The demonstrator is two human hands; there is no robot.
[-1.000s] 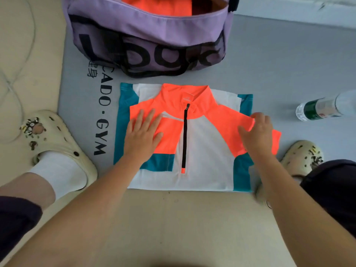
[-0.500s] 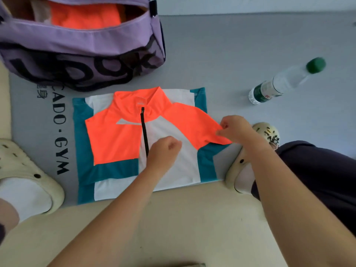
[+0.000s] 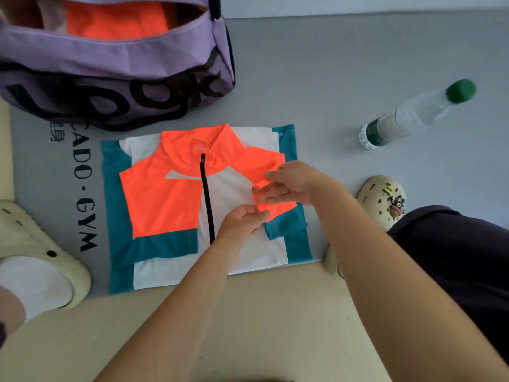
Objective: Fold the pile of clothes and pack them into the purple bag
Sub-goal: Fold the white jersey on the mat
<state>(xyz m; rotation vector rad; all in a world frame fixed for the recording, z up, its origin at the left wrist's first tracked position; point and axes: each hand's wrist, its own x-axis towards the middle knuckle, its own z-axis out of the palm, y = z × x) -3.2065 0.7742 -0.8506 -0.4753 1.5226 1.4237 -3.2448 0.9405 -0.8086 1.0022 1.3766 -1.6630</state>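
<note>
So from the head cam, only one view here: the jersey (image 3: pixel 176 205) (orange, white and teal, zip front) lies flat on the grey mat (image 3: pixel 344 78), front side up, just in front of the purple bag (image 3: pixel 110 75), which sits open at the top left with something orange already packed inside. The jersey's left-hand sleeve is already tucked in across the chest, so this looks like the sleeve-folding step on the other side. The right hand (image 3: pixel 292 186) is pinching the end of the orange sleeve (image 3: pixel 256 166), fingers closed on the fabric, lifted a bit over the white panel. The left hand (image 3: pixel 242 219) is right below it, loosely curled with the thumb and fingertips touching the sleeve's lower edge; can't quite tell if it's actually gripping or just steadying. I'd guess the next move is laying that sleeve flat inward so it mirrors the other one, smoothing it, then folding the body up into a packable size. The cloth looks slippery and thin, so it probably wants a press with the palm or it'll creep back. A water bottle (image 3: pixel 413 114) lies off to the right, well clear of everything.
</note>
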